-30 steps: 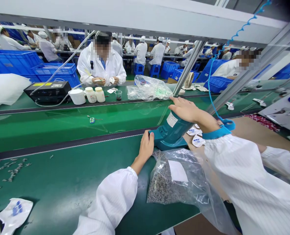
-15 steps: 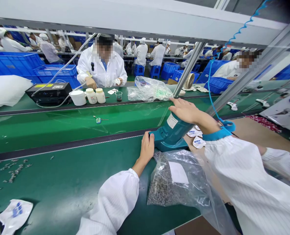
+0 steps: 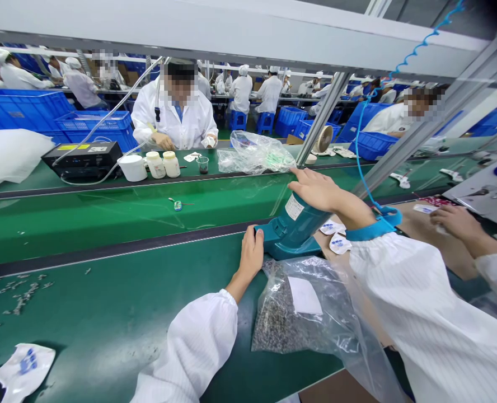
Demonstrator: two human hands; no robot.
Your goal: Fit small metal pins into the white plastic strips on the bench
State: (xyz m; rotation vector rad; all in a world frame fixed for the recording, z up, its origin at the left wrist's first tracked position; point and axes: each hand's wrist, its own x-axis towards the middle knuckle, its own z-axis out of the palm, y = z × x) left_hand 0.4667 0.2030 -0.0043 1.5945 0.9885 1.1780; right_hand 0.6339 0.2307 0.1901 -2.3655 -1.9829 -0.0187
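Note:
A teal sealing press (image 3: pixel 291 228) stands on the green bench in front of me. My right hand (image 3: pixel 320 189) lies on top of its raised lever arm, fingers curved over it. My left hand (image 3: pixel 252 254) is pressed against the front end of the press base, fingers curled. A clear plastic bag of small dark parts (image 3: pixel 303 307) lies just in front of the press, between my arms. Small white pouches (image 3: pixel 334 235) sit beside the base under my right wrist.
A green conveyor belt (image 3: pixel 106 215) runs across, carrying a small metal piece (image 3: pixel 177 205). White pouches (image 3: pixel 17 366) and loose parts (image 3: pixel 19 291) lie at left. Across the belt a person works behind jars (image 3: pixel 163 163). Another person's hand (image 3: pixel 456 219) is at right.
The small piece on the conveyor has drifted right. Another person's hand has come into view at the right. My hands stay on the press.

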